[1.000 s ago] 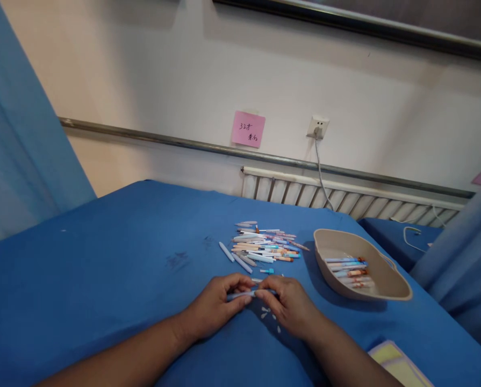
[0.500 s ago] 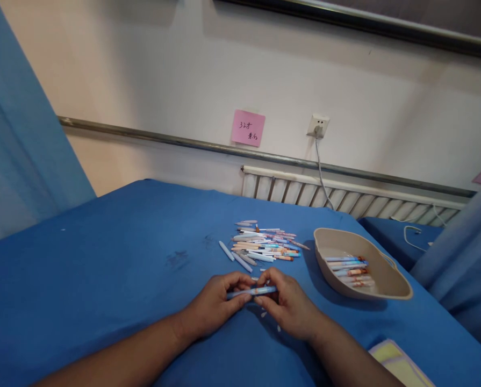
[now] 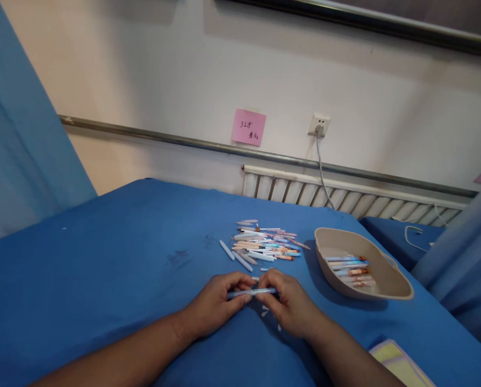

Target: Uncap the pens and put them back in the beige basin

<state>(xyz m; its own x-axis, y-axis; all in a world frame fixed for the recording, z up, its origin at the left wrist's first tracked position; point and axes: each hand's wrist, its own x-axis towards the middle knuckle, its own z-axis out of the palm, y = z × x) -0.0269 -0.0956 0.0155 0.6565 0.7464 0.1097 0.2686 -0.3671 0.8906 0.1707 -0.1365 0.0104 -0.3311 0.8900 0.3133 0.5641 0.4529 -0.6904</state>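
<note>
Between my two hands a slim blue pen (image 3: 252, 292) lies level, its ends reaching into the fingers on either side. My left hand (image 3: 216, 298) pinches its left part between thumb and fingers. The right part is gripped by my right hand (image 3: 291, 303). Small white bits (image 3: 264, 312) lie on the blue cloth just below the pen. Beyond the hands is a loose pile of pens and pen parts (image 3: 260, 244), in white, grey, orange and blue. To the right stands a beige basin (image 3: 385, 277) with several pens (image 3: 349, 269) inside.
Blue cloth (image 3: 123, 258) covers the work surface. A yellow folded item (image 3: 399, 363) lies at the lower right. Behind are a radiator (image 3: 300, 188), a wall socket (image 3: 318, 125) with a cable, and a pink note (image 3: 249, 127). Blue curtains (image 3: 26, 123) hang at both sides.
The pen seems slightly turned between my fingers, its orange markings no longer showing. My right thumb has shifted a little; both hands otherwise stay in place.
</note>
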